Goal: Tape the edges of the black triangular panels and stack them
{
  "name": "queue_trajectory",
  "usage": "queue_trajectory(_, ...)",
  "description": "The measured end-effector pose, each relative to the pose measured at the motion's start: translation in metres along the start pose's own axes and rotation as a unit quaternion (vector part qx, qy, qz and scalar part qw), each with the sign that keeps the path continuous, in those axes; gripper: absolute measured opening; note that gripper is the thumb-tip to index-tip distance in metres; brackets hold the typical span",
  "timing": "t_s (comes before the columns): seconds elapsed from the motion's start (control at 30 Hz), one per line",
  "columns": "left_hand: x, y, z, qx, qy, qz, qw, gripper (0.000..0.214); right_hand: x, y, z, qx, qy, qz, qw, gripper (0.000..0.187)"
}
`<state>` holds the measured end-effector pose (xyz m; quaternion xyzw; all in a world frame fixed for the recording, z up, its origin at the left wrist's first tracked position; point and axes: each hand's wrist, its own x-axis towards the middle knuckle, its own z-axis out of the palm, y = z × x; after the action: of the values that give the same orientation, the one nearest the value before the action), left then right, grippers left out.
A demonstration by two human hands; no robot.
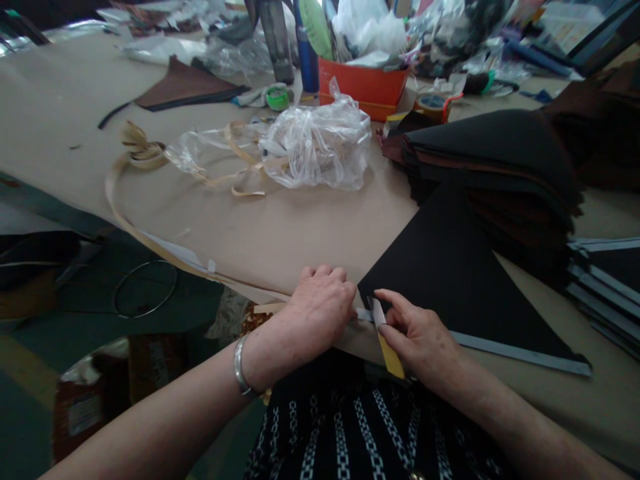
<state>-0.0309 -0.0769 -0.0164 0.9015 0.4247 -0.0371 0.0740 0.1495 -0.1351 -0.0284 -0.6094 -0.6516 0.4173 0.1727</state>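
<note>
A black triangular fabric piece lies on the table in front of me, with a pale grey tape strip along its near edge. At the left end of that edge, my left hand is closed, its fingers curled down on the strip at the table's edge; the fingertips are hidden. My right hand pinches a flat utility knife, with a yellow lower part and a pale, metallic-looking upper part. The knife's upper end meets the strip beside the fabric's left corner. A long cream tape runs along the table edge towards my left hand.
A stack of black and brown fabric pieces stands at right, beside edged pieces. A clear plastic bag lies mid-table, with an orange box behind. Bottles, a green tape roll and brown fabric lie farther back.
</note>
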Motion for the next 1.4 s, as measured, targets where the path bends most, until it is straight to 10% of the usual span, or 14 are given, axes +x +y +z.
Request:
queue_trajectory(0.57,0.0,0.0,-0.003,-0.015,-0.017,0.02,1.0,0.011,0.003,-0.003,0.01,-0.138,-0.014,-0.031,0.99,0.038)
queue_trajectory(0.9,-0.021,0.033,-0.02,-0.304,-0.043,0.051,0.95,0.017,0.002,0.0,0.008,-0.084,-0.052,-0.043,0.994,0.036)
queue_trajectory(1.07,-0.031,-0.006,-0.011,-0.367,-0.01,-0.048,0.929,0.021,-0.021,0.005,-0.034,0.001,-0.015,-0.014,1.0,0.042)
queue_trajectory(1.23,-0.026,-0.016,-0.009,-0.413,-0.018,-0.064,0.908,0.026,-0.05,0.065,-0.11,0.112,0.136,0.074,0.981,0.023)
queue_trajectory(1.4,-0.001,0.004,-0.008,-0.378,0.03,0.014,0.925,0.023,-0.051,0.133,-0.151,-0.06,0.229,0.13,0.963,0.03)
